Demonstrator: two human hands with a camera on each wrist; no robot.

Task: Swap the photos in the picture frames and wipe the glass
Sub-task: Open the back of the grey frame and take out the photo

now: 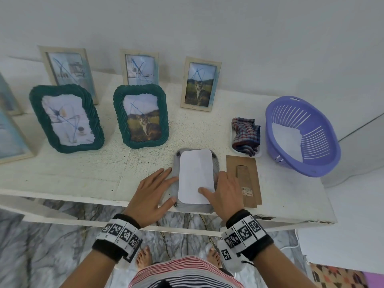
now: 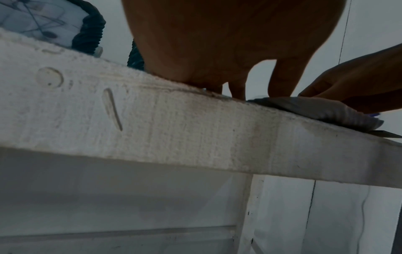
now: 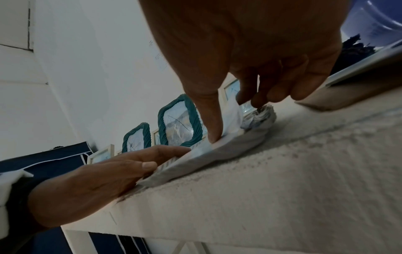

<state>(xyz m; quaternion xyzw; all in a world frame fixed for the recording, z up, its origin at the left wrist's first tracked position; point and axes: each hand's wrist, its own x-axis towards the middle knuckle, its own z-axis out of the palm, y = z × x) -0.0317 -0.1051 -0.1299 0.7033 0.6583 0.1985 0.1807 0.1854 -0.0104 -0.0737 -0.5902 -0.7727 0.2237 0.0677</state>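
Grey frame [image 1: 176, 173] face down at the table's [image 1: 83, 175] front edge, a white photo back [image 1: 196, 177] lying in it.
Left hand [image 1: 154, 196] rests flat with straight fingers on its left side; right hand [image 1: 223, 192] presses the paper with its thumb, fingers bent. Two green frames [image 1: 141, 116] and three pale wooden frames [image 1: 200, 84] stand behind; one cardboard backing [image 1: 243, 179], one checked cloth [image 1: 245, 136], one purple basket [image 1: 301, 134] to the right.

Wrist bands and a striped top
Black cuffs [image 1: 112, 249] carry white square-code tags [image 1: 243, 232]; the shirt [image 1: 185, 273] has red, white and black stripes; feet [image 1: 143, 257] bare.
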